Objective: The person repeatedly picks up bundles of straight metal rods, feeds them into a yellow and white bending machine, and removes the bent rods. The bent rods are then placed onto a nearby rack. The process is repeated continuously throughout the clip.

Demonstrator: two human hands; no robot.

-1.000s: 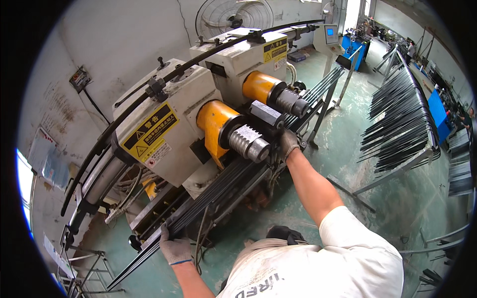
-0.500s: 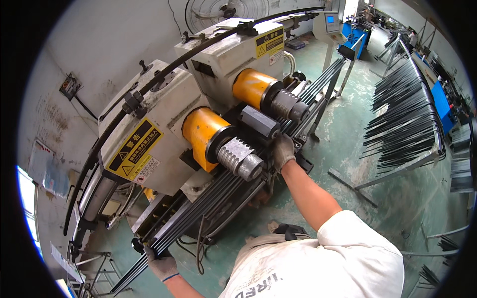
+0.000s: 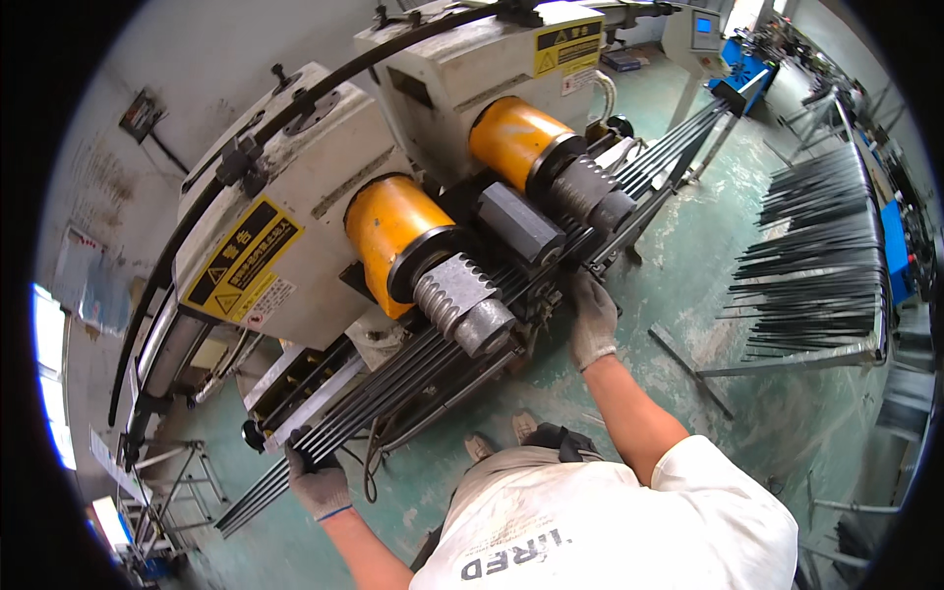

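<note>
Several long dark metal rods [image 3: 398,389] lie side by side, slanting through the machine [image 3: 324,187] from near left to far right. My left hand [image 3: 320,486], in a grey glove, is closed around the rods toward their near-left end. My right hand [image 3: 594,323], also gloved, is at the machine's front edge, just below the dark six-sided block [image 3: 521,224]. Its fingertips are hidden against the dark fixture there, so I cannot make out what they touch. Ridged metal rollers [image 3: 458,295] stick out above the rods, in front of orange cylinders [image 3: 398,228].
A rack [image 3: 787,361] loaded with many thin dark rods stands on the right. A small control panel [image 3: 700,39] is at the far right end of the machine. Metal stands [image 3: 187,472] are at lower left. A loose cable [image 3: 371,462] hangs below the rods.
My view has shifted, bringing more of my feet into sight. My right hand has drawn slightly back from the six-sided block. My left hand stays on the rods.
</note>
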